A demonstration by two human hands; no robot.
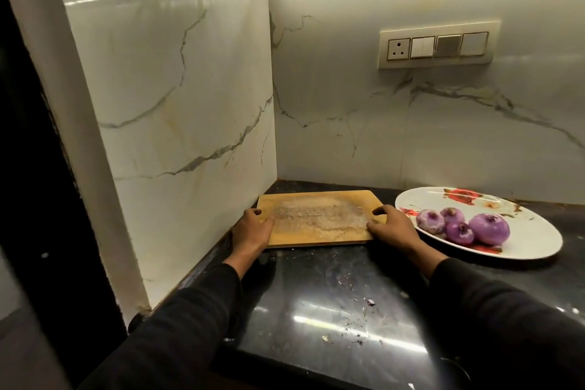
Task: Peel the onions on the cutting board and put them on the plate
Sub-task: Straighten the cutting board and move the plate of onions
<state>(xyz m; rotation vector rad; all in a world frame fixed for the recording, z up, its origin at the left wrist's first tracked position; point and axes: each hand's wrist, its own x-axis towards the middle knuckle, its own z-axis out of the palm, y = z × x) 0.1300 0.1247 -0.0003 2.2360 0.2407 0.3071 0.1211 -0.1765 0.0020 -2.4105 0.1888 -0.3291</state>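
both arms out fwd, left hand (253, 228) & right hand (392, 226) apart, fingers curled, thumbs inward

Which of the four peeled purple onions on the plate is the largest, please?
The rightmost peeled purple onion on the white floral plate; it is clearly bigger than the three clustered to its left.

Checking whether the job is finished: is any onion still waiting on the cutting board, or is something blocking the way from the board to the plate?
Nothing visible blocks the way. The cutting board holds no onion; the left hand and right hand grip its edges. Four peeled onions already lie on the plate just right of the board.
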